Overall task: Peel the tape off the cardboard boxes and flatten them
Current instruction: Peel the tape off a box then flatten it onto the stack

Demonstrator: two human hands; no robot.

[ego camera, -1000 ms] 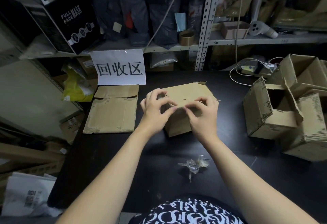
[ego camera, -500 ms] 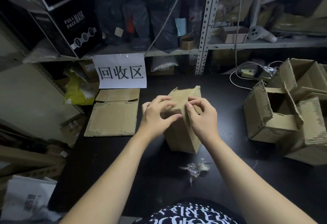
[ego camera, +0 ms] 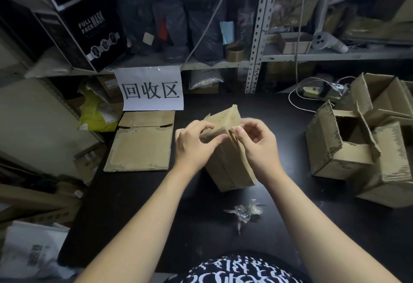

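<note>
Two bare hands are meeting at the top of a small cardboard box (ego camera: pixel 230 166), which is standing on end, tilted a little, on the black table (ego camera: pixel 134 215), below and to the right of the paper sign (ego camera: pixel 152 89). The left hand (ego camera: pixel 192 146) is gripping the box's upper left corner, fingers curled over the top and thumb pressing the near face. The right hand (ego camera: pixel 259 146) is pinching the raised top edge between thumb and forefinger, its other fingers curling loosely behind. Whether any tape is sitting in that pinch is too blurred to tell. One flattened box (ego camera: pixel 140 146) is lying directly beneath the sign, touching its lower edge. Farther from the sign than the held box, toward the person, a crumpled wad of clear tape (ego camera: pixel 243 212) is resting on the table, apart from the box. Well off to the sign's right, several open boxes (ego camera: pixel 335 148) are leaning against one another in a heap.
</note>
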